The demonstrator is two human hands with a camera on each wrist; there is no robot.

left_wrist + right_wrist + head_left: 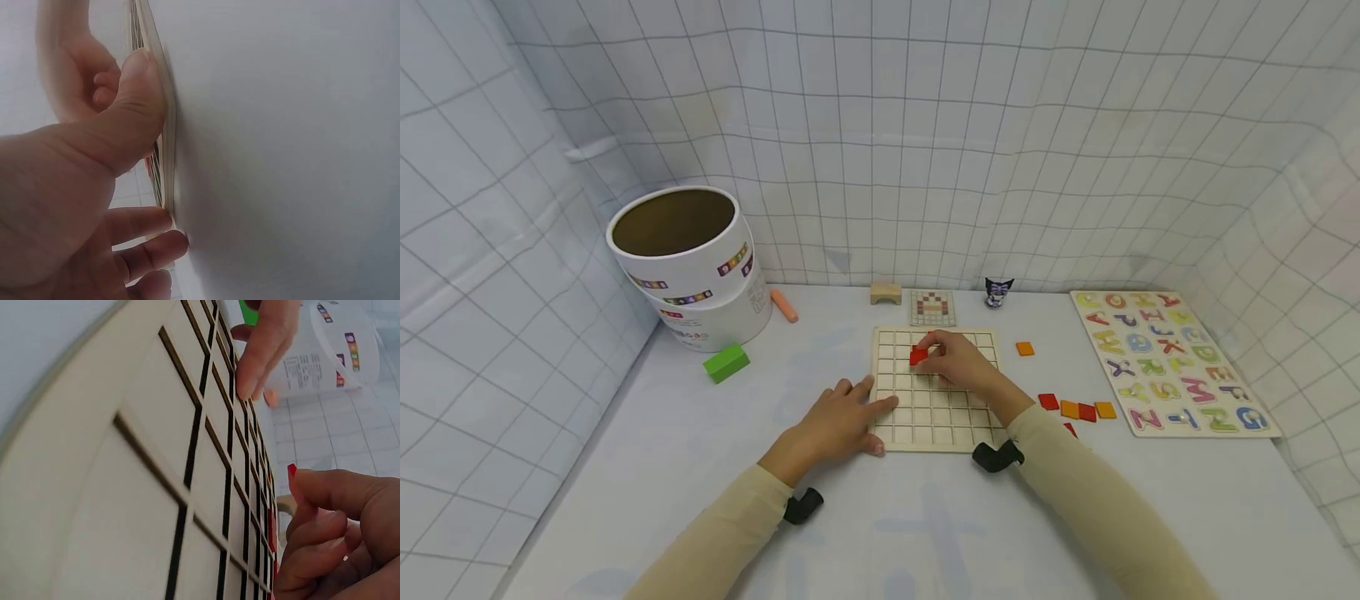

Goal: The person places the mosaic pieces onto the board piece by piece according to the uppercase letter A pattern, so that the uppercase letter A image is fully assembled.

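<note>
A pale wooden grid board [934,417] lies flat on the white table. My right hand [951,357] hovers over the board's upper rows and pinches a red square tile [917,356]; another red tile [931,337] sits in the top row. In the right wrist view the fingers [325,544] curl over the grid board [156,487] with a sliver of red tile [292,470] at the tip. My left hand [842,414] rests flat on the table, fingers [880,402] pressing the board's left edge. The left wrist view shows the thumb [134,106] against the board's edge [167,156].
Loose red and orange tiles [1078,410] lie right of the board, one orange tile [1025,348] farther back. An alphabet puzzle [1172,362] is at far right. A white tub [688,262], green block [726,362], pattern card [932,307], wooden arch [885,292] and small figure [997,292] stand behind.
</note>
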